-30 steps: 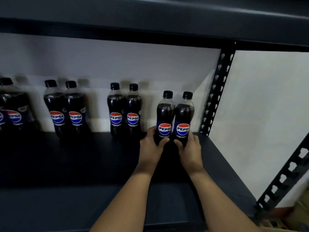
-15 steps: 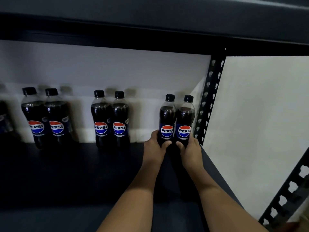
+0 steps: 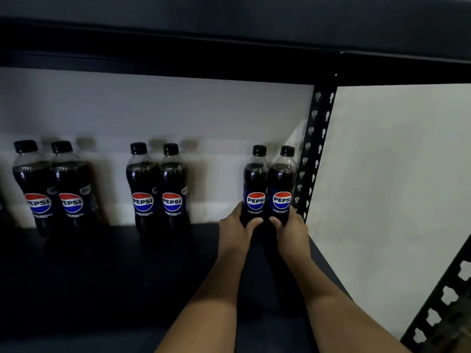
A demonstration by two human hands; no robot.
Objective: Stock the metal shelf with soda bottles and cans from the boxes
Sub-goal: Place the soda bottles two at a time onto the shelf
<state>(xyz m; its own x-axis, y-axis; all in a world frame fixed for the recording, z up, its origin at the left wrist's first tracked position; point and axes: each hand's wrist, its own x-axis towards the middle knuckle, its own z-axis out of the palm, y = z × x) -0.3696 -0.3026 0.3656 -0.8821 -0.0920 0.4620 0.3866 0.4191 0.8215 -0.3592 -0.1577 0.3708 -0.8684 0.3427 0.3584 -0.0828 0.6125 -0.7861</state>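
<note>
A dark metal shelf point(image 3: 107, 271) stands against a pale wall point(image 3: 153, 110), with a perforated upright post point(image 3: 314, 154) at its rear right corner and a second shelf board overhead. Along the back edge stand three pairs of cola bottles: a left pair point(image 3: 54, 187), a middle pair point(image 3: 158, 187) and a right pair just beside the post. The left hand point(image 3: 235, 228) grips the lower body of the left bottle of the right pair point(image 3: 255, 184), thumb curled across its front; the right hand point(image 3: 293, 229) grips the right bottle of that pair point(image 3: 282, 184) in the same manner. Both bottles are upright, touching each other, labels facing forward. The step in hand appears to be setting this pair down at the rear of the shelf. To do it well, the bases should sit flat before the fingers loosen, the labels should stay facing front, and the pair should line up with the row while keeping off the post. The bottle bases are hidden behind the hands and lost in shadow, so contact with the shelf cannot be confirmed. The source boxes and any cans lie out of view, the shelf's left end is cut off, and the front of the board is too dark to read.
</note>
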